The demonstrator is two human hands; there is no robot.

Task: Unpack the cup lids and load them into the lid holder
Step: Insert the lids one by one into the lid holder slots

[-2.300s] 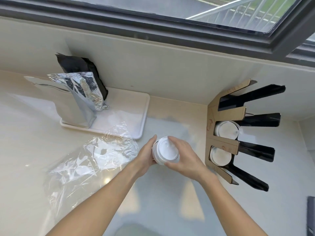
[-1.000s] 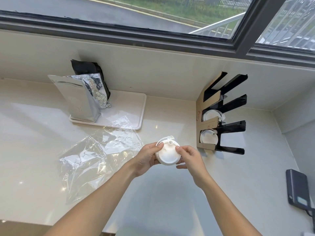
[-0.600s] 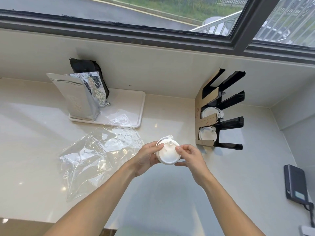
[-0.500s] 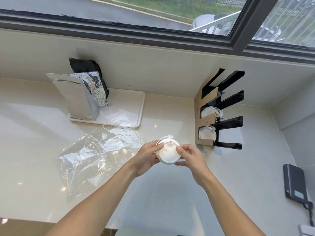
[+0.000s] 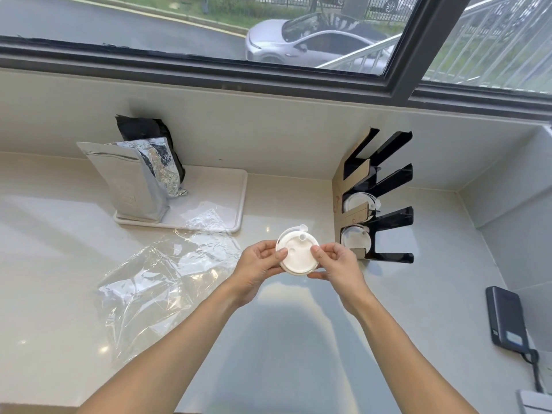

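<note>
A small stack of white cup lids (image 5: 297, 252) is held above the counter between both hands. My left hand (image 5: 259, 263) grips its left edge and my right hand (image 5: 337, 262) pinches its right edge, thumbs on the top lid. Just to the right stands the black and cardboard lid holder (image 5: 378, 195) against the wall. Two of its lower slots hold white lids (image 5: 356, 242); the upper slots look empty. The empty clear plastic wrapper (image 5: 167, 273) lies crumpled on the counter to the left.
A white tray (image 5: 227, 204) at the back carries a silver foil bag (image 5: 131, 180) and a black bag (image 5: 149, 135). A dark device with a cable (image 5: 507, 318) lies at the right edge by the side wall. A window runs above the back wall.
The hands and lid stack have stayed almost still over the last second. Since 2.3 s ago the camera has pulled back and the stack sits a little further from the holder.
</note>
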